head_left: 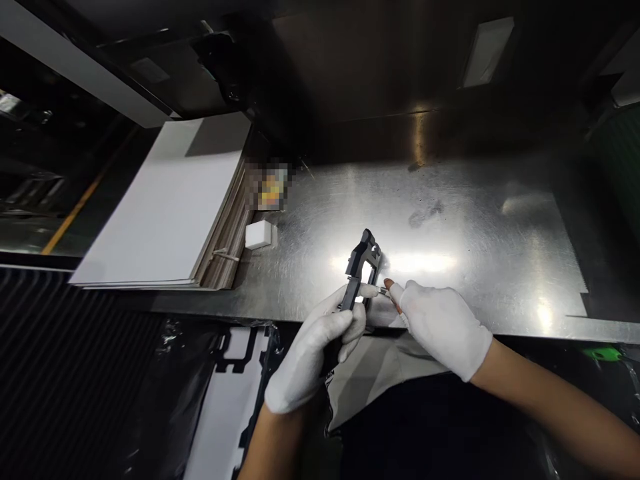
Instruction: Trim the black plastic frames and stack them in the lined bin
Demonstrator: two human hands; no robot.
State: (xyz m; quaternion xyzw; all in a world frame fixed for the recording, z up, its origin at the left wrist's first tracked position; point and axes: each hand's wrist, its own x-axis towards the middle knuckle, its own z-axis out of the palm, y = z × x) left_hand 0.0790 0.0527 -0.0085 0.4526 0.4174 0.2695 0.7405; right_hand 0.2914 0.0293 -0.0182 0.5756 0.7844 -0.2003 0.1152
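In the head view my left hand (320, 340), in a white glove, is wrapped round a black plastic frame (356, 270). The frame is tilted upward over the front edge of the metal table, and an opening shows in its upper part. My right hand (445, 327), also gloved, with a bare fingertip showing, is closed on a slim tool (401, 312) with a brownish handle. The tool's short metal tip points at the frame's inner side, near my left fingers. Whether the tip touches the frame I cannot tell.
A stack of white-topped boards (165, 200) stands on the left of the metal table (480, 233), with a small white block (259, 235) beside it. Below the table's left front edge, black frame parts (237, 353) lie by a white sheet. Something green (603, 353) is at the lower right.
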